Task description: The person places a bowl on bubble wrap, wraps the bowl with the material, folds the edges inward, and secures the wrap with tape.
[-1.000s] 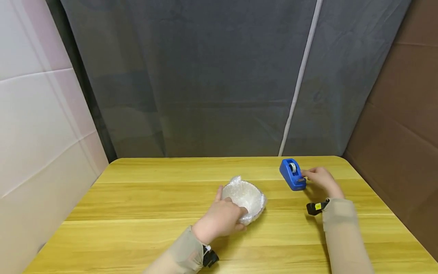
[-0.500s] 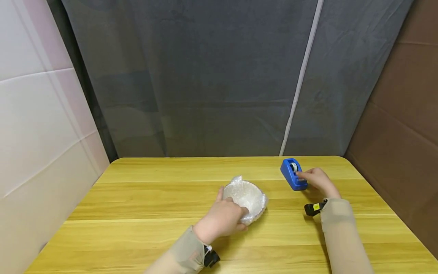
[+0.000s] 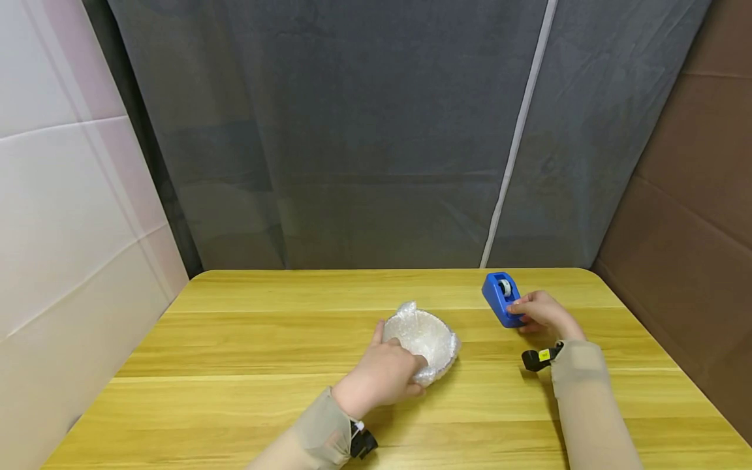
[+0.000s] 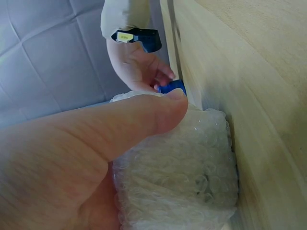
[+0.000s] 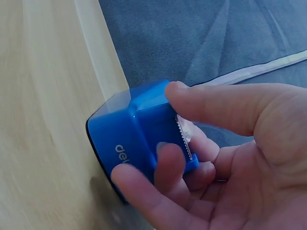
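A bowl-shaped thing wrapped in bubble wrap [image 3: 431, 336] stands on the table, hollow side up. My left hand [image 3: 382, 375] grips its near rim, with fingers reaching inside and the thumb [image 4: 158, 112] pressed on the bubble-wrapped outside. Toward the back right is a blue tape dispenser [image 3: 496, 297] with a small roll of tape [image 3: 505, 287] in it. My right hand [image 3: 543, 313] holds the dispenser's front end. In the right wrist view, the thumb and fingers curl around that end beside the toothed cutter [image 5: 184, 139]. Whether they pinch any tape is hard to tell.
The wooden table [image 3: 264, 339] has rounded far corners. A dark grey cloth [image 3: 364, 143] hangs behind it. White cloth [image 3: 70, 196] lines the left side, and a brown panel [image 3: 693, 196] stands along the right.
My right hand has shifted slightly left, from touching the dispenser's right side to holding its front end, thumb over the cutter area. The left hand and wrapped bowl stay nearly still.
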A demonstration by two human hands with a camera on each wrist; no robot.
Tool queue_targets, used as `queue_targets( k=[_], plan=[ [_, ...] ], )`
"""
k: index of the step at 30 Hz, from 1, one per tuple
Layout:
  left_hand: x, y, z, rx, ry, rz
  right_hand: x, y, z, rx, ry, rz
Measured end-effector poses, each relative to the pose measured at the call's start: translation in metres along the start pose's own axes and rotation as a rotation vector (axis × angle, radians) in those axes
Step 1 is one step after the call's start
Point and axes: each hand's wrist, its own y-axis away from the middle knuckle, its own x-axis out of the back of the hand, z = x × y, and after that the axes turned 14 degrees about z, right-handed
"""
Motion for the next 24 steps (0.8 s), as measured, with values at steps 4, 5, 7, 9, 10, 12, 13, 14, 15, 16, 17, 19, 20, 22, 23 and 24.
queue_targets(
  k=[4, 5, 7, 9, 10, 12, 13, 14, 15, 16, 17, 19, 20, 22, 23, 24],
  plan=[
    [0.0, -0.001, 0.0, -0.003, 0.002, 0.004, 0.001, 0.001, 0.001, -0.005, -0.034, -0.016],
    [-0.001, -0.001, 0.0, -0.003, 0.002, 0.004, 0.002, 0.0, 0.001, -0.008, -0.048, -0.02],
    [-0.001, -0.001, 0.0, -0.006, 0.003, 0.004, 0.005, -0.001, 0.004, -0.012, -0.083, -0.035],
    [-0.002, -0.001, 0.0, -0.009, 0.003, 0.003, 0.007, -0.001, 0.008, -0.033, -0.144, -0.046],
    [-0.002, -0.001, 0.0, -0.009, 0.003, 0.002, 0.009, -0.001, 0.009, -0.039, -0.185, -0.057],
    [-0.002, 0.0, 0.0, -0.01, 0.004, 0.0, 0.011, -0.001, 0.011, -0.052, -0.232, -0.07],
    [-0.002, 0.0, 0.0, -0.01, 0.006, -0.002, 0.011, -0.001, 0.012, -0.057, -0.249, -0.075],
    [-0.002, 0.001, 0.0, -0.01, 0.007, -0.002, 0.011, 0.0, 0.011, -0.066, -0.265, -0.072],
    [-0.002, 0.001, 0.0, -0.008, 0.008, -0.003, 0.01, 0.001, 0.011, -0.067, -0.267, -0.072],
    [-0.002, 0.001, 0.0, -0.006, 0.01, -0.003, 0.009, 0.001, 0.011, -0.067, -0.269, -0.07],
    [-0.002, 0.001, -0.001, -0.004, 0.011, -0.003, 0.008, 0.0, 0.01, -0.072, -0.259, -0.065],
    [-0.003, 0.001, -0.002, 0.001, 0.016, 0.002, 0.007, -0.001, 0.009, -0.067, -0.26, -0.063],
    [-0.003, 0.001, -0.003, 0.003, 0.018, 0.003, 0.006, -0.002, 0.009, -0.065, -0.264, -0.06],
    [-0.003, 0.0, -0.003, 0.007, 0.025, 0.007, 0.006, -0.004, 0.01, -0.056, -0.277, -0.065],
    [-0.004, 0.0, -0.004, 0.007, 0.026, 0.009, 0.006, -0.004, 0.01, -0.053, -0.286, -0.067],
    [-0.004, 0.0, -0.004, 0.008, 0.028, 0.009, 0.007, -0.004, 0.011, -0.05, -0.296, -0.068]
  ],
)
